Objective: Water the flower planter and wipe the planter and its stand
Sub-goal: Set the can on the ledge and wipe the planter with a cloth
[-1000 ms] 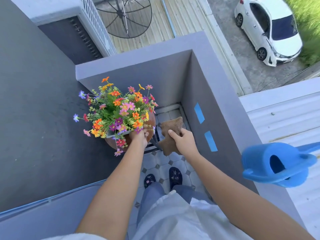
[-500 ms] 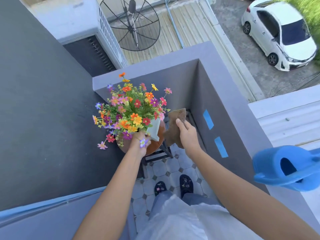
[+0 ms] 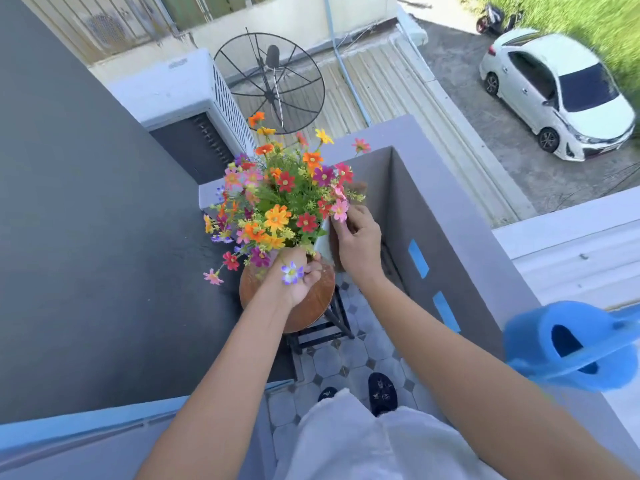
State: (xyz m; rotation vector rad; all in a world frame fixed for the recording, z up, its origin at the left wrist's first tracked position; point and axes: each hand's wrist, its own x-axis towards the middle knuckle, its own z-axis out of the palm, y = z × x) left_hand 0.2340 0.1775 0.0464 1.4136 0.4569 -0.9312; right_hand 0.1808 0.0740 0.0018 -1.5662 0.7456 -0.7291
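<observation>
A white planter (image 3: 322,243) full of colourful flowers (image 3: 277,209) is over a round wooden stand top (image 3: 311,308) with black legs (image 3: 334,329). My left hand (image 3: 301,278) grips the planter's near side under the blooms. My right hand (image 3: 358,244) holds a brown cloth (image 3: 335,252) against the planter's right side. Most of the cloth is hidden behind my fingers and the flowers. Whether the planter rests on the stand or is lifted off it cannot be told.
A blue watering can (image 3: 571,344) sits on the grey balcony wall (image 3: 450,237) at the right. A dark wall (image 3: 86,237) closes the left side. Tiled floor (image 3: 346,355) and my shoes lie below. A satellite dish (image 3: 273,81) and a white car (image 3: 557,95) are beyond.
My right hand has carried the cloth from beside the stand up to the planter's right side. The planter and flowers now appear higher and closer, with my left hand still on them.
</observation>
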